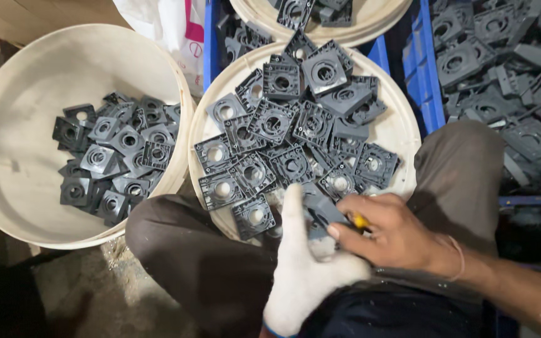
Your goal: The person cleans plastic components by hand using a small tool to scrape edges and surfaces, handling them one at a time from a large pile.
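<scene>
My left hand (305, 263), in a white cotton glove, grips a dark grey square plastic part (320, 211) over my lap. My bare right hand (389, 231) is closed on a small tool with a yellow handle (360, 221) and presses it against that part's edge. Just beyond both hands sits a round cream tub (402, 134) holding several of the same grey square parts with round centre holes. The tool's tip is hidden behind my fingers.
A second cream tub (20, 125) at the left holds several more grey parts. A third tub (370, 28) sits at the top. A blue crate (424, 87) at the right is heaped with similar parts. My knees frame the middle tub.
</scene>
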